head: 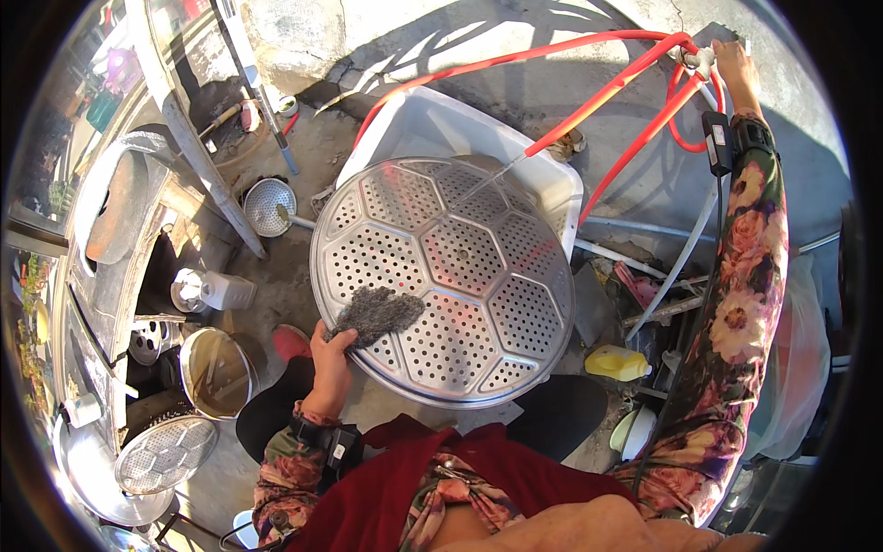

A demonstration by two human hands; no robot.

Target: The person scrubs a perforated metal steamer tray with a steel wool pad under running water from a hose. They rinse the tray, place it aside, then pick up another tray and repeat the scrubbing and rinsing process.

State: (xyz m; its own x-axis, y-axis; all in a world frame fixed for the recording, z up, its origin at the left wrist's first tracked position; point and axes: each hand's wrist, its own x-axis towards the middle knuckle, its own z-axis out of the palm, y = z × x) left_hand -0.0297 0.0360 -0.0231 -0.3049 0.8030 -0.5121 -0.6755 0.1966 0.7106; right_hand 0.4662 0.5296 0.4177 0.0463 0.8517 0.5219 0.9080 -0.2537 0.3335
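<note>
A large round perforated metal steamer plate [461,257] lies before me, its far part over a white plastic tub [441,121]. My left hand [332,359] grips its near-left rim together with a dark metal scouring pad [383,314], which rests on the plate. At the upper right, my right hand [737,72] reaches to the tap fitting [700,62] on the pipe; its fingers are partly hidden there. From the fitting runs a red hose [593,107], and a thin stream of water [486,183] falls from its end onto the plate.
On the left are a perforated ladle [270,207], a white plastic jug [224,290], a bucket [216,374] and a smaller perforated plate [167,454]. A wooden pole [200,159] leans nearby. To the right lie a yellow bottle [616,362] and several pipes [679,259].
</note>
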